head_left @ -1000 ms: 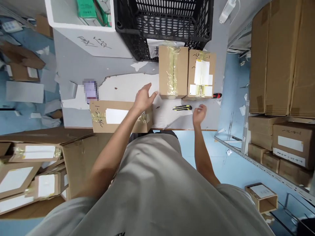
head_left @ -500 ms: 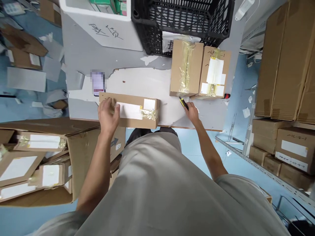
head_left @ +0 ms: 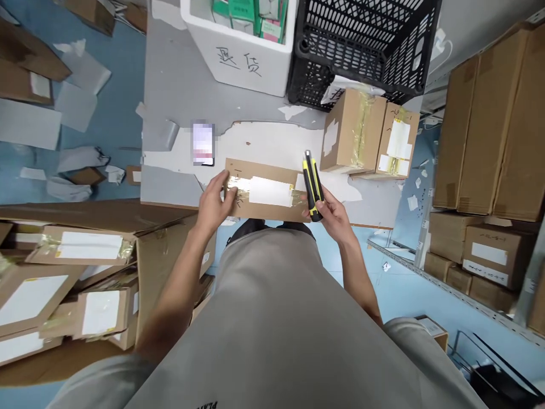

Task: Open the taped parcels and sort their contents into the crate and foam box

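Note:
A long cardboard box (head_left: pixel 271 192) with white labels and clear tape lies along the table's near edge. At its left end, my left hand (head_left: pixel 215 205) grips the box with the thumb on top and the fingers at the far corner. My right hand (head_left: pixel 334 217) is closed around a black and yellow box cutter (head_left: pixel 313 187), which points away from me over the box's right end. The cutter hides part of that end. Whether its blade is out, I cannot tell.
Two taped cardboard boxes (head_left: pixel 352 132) stand at the table's right, before a black crate (head_left: pixel 361 59). A white bin (head_left: pixel 251 71) holds green packets. A phone (head_left: pixel 203 143) lies at the left. A large carton (head_left: pixel 164 250) of parcels is below left; shelves of boxes (head_left: pixel 487 253) are right.
My right hand has brought the box cutter left, from beside the two boxes to over the long box's right end. The view has shifted; my left hand remains at the box's left end.

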{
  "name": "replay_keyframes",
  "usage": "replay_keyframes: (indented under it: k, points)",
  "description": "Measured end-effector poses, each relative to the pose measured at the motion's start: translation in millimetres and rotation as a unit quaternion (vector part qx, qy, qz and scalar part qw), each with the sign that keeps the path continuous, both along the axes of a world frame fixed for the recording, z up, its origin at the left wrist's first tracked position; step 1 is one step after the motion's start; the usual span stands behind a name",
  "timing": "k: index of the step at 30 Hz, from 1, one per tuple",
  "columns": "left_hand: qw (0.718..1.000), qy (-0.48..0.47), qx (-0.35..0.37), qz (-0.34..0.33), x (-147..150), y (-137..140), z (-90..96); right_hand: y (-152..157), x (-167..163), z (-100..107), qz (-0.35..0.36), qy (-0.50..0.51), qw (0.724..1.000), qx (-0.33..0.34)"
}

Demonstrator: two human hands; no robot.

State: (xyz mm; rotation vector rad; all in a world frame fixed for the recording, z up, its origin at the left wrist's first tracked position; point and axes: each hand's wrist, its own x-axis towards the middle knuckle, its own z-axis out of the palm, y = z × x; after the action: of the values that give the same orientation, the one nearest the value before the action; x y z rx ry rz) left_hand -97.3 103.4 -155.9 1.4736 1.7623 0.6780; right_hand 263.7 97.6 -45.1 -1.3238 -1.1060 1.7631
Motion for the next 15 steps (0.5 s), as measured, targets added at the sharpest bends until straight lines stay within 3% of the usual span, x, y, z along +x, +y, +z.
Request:
replay_keyframes:
  k: [8,15]
  points:
    - [0.996,-0.051,0.027,-0.075,-17.7,-2.5,-24.4,-19.5,-101.4,0.3,-0.092,-0.032,0.995,0.012]
    - [0.989,-0.091,0.041,-0.11,-27.8,4.9,-32.9,-30.8,-145.3,-18.6,-0.167,-0.095,0.981,-0.005]
